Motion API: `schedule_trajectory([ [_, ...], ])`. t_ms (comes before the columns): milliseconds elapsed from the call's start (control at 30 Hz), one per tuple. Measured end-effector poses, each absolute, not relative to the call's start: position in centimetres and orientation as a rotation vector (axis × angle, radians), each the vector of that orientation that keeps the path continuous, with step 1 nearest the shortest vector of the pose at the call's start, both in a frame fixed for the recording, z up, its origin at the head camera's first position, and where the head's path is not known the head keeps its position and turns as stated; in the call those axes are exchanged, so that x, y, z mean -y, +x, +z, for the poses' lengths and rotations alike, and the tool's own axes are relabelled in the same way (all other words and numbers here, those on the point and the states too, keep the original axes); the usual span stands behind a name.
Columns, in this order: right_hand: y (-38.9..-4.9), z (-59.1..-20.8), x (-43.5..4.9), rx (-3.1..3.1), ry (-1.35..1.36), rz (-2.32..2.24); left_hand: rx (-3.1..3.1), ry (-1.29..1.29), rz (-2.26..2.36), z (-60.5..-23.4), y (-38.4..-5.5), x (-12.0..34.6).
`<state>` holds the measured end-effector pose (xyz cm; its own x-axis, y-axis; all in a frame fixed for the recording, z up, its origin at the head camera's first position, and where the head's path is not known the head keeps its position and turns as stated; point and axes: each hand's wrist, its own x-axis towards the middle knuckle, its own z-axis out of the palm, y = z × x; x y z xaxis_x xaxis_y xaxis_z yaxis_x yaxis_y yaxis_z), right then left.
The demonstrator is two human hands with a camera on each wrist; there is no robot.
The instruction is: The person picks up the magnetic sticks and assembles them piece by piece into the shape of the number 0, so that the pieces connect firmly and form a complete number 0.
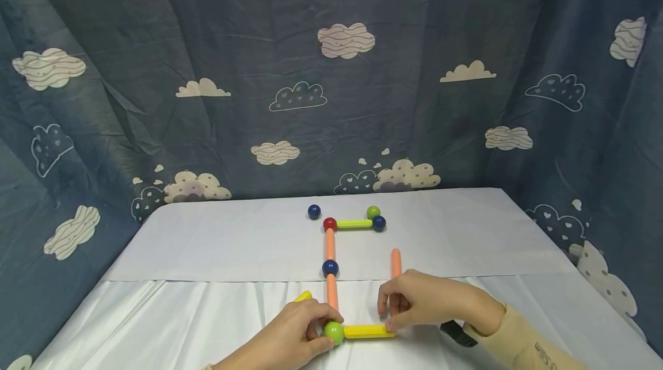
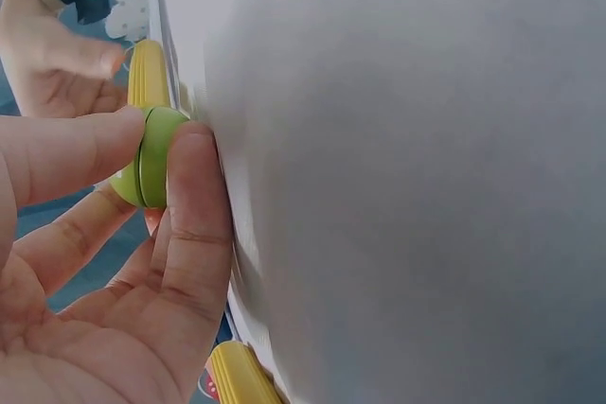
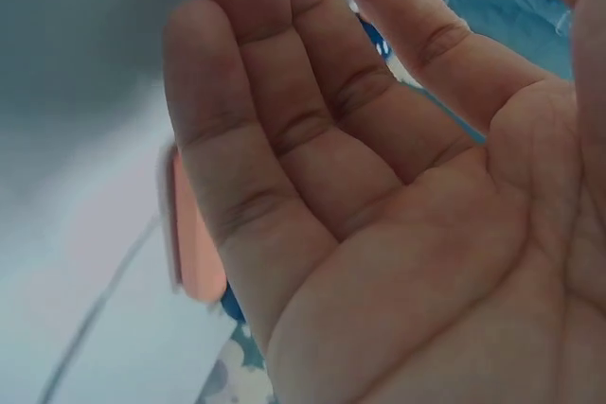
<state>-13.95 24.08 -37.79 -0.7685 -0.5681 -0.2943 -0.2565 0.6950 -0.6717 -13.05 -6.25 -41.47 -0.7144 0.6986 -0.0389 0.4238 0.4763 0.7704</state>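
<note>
My left hand [image 1: 297,332] pinches a green ball [image 1: 334,333] between thumb and fingers, low over the white cloth. In the left wrist view the green ball [image 2: 163,158] shows a seam. A yellow rod [image 1: 365,332] runs right from the ball. My right hand [image 1: 430,301] hovers at that rod's far end, thumb close to or touching it, fingers loosely bent; the right wrist view shows nothing inside the palm [image 3: 426,234]. A salmon rod [image 1: 332,291] leads from near the green ball to a blue ball [image 1: 330,267]. Another yellow rod [image 1: 303,296] lies partly behind my left hand.
Farther back, a second salmon rod [image 1: 330,243] joins a red ball [image 1: 330,224], then a lime rod [image 1: 354,224] and a blue ball [image 1: 379,224]. A green ball [image 1: 373,212] and blue ball [image 1: 313,212] sit nearby. One salmon rod [image 1: 396,262] lies beyond my right hand.
</note>
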Motion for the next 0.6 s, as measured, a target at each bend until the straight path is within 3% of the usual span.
schedule_trajectory([
  [233, -16.8, -36.3, -25.6, -2.487, -0.723, -0.930, -2.384, 0.926, 1.097, -41.4, -13.0, 6.1],
  [600, -24.2, -36.1, -27.1, -2.876, -0.502, -0.850, -2.375, 0.911, 1.118, -41.6, -13.0, 6.1],
])
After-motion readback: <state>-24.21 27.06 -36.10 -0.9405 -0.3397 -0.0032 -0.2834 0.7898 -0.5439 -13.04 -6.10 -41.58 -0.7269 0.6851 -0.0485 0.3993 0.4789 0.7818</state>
